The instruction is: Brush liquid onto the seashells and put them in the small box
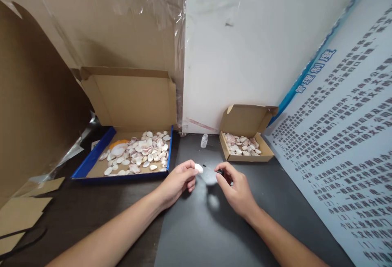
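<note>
Shell (199, 168) pinched in left grip (180, 179), forearm (122, 226) diagonal.

Shell (199, 168) in left hand (180, 178) is looking smooth. Cap (220, 172) in right hand (236, 186) is looking like black plastic. Bottle (204, 141) beyond both hands is appearing clear, shiny; glass or plastic, cannot tell. Large box (134, 99) beyond left hand and small box (251, 159) beyond right hand are both showing matt brown cardboard. Mat (192, 230) under right hand is looking smooth, softly reflecting light.
</note>
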`<action>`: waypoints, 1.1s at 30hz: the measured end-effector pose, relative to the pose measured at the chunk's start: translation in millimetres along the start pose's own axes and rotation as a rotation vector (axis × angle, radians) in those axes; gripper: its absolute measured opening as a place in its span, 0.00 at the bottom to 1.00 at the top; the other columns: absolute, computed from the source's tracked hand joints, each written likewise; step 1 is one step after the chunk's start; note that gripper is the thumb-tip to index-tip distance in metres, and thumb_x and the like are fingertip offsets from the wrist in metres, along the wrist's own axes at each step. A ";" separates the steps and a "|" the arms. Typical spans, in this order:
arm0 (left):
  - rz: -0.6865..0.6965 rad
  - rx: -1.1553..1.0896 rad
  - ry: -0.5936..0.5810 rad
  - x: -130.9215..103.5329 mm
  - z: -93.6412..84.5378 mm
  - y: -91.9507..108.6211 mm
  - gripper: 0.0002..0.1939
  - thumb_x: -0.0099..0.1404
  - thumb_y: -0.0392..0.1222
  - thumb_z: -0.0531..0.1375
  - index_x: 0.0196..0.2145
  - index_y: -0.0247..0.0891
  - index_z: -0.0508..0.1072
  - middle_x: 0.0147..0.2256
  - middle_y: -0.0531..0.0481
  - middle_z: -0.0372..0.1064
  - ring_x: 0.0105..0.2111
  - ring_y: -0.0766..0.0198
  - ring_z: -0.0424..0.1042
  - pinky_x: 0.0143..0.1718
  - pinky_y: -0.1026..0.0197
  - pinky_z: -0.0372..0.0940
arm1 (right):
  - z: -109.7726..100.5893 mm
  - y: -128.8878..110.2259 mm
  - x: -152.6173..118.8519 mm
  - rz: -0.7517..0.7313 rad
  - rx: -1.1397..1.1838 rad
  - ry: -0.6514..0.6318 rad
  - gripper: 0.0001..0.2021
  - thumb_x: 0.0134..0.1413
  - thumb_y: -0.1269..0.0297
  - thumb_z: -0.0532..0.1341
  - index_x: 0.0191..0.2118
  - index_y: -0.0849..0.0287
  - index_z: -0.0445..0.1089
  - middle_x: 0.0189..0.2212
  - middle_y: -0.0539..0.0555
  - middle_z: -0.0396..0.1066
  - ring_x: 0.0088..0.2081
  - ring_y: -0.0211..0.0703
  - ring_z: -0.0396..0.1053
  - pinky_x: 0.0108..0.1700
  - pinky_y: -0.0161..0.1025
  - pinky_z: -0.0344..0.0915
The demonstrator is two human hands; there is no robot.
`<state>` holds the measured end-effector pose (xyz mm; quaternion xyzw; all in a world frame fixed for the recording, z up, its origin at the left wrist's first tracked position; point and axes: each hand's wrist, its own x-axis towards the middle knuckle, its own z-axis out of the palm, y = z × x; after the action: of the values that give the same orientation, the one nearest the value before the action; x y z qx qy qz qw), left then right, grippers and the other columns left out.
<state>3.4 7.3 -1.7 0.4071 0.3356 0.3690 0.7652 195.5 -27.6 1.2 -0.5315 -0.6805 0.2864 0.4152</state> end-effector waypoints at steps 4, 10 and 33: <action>-0.003 -0.038 0.028 0.8 0.8 0.2 0.13 0.58 0.40 0.62 0.27 0.39 0.58 0.17 0.62 0.48 0.17 0.74 0.49 0.20 0.67 0.49 | 0.1 -0.9 1.4 -0.058 0.033 -0.067 0.08 0.59 0.61 0.54 0.37 0.59 0.66 0.20 0.45 0.57 0.22 0.36 0.58 0.26 0.32 0.55; -0.006 -0.160 0.044 5.3 1.5 -2.2 0.13 0.58 0.38 0.63 0.27 0.38 0.59 0.17 0.63 0.44 0.18 0.74 0.47 0.22 0.67 0.51 | -1.6 -0.2 3.2 -0.028 -0.050 -0.001 0.07 0.59 0.62 0.55 0.37 0.59 0.66 0.19 0.45 0.57 0.21 0.36 0.58 0.25 0.32 0.55; -0.027 -0.104 -0.009 2.4 -3.5 -3.6 0.13 0.63 0.42 0.59 0.29 0.40 0.56 0.17 0.64 0.40 0.18 0.74 0.36 0.20 0.66 0.36 | -1.2 -3.1 1.4 -0.082 -0.102 -0.106 0.06 0.58 0.64 0.55 0.37 0.58 0.67 0.19 0.45 0.59 0.21 0.35 0.60 0.25 0.31 0.56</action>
<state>2.8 9.2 -6.8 0.3638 0.3181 0.3737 0.7917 194.9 -27.1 4.7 -0.5078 -0.7364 0.2621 0.3622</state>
